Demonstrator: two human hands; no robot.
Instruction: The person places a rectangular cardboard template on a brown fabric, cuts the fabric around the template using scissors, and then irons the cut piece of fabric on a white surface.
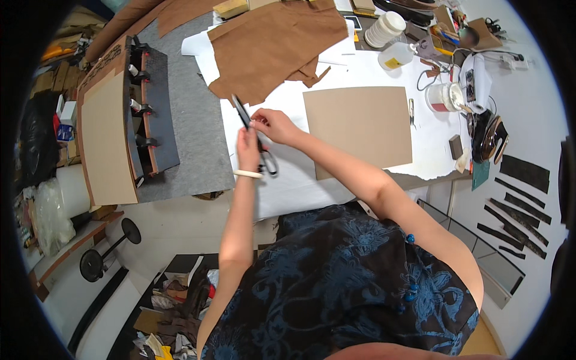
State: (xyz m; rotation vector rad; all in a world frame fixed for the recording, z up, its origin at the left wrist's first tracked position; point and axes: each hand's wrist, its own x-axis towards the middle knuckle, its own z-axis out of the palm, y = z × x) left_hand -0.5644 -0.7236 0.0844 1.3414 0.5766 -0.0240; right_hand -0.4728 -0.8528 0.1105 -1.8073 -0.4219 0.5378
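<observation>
your left hand [248, 149] is gripping the black scissors [255, 139] around their middle, handles hanging toward you and blades pointing away. your right hand [273, 125] is pinching something small and pale at the blades; you cannot tell what it is. both are hovering over the white paper [300, 180] on the table [192, 120]. just beyond, the tan card [360, 126] is lying whole, and the brown leather [273, 45] farther off looks partly cut already, so most cutting seems left.
</observation>
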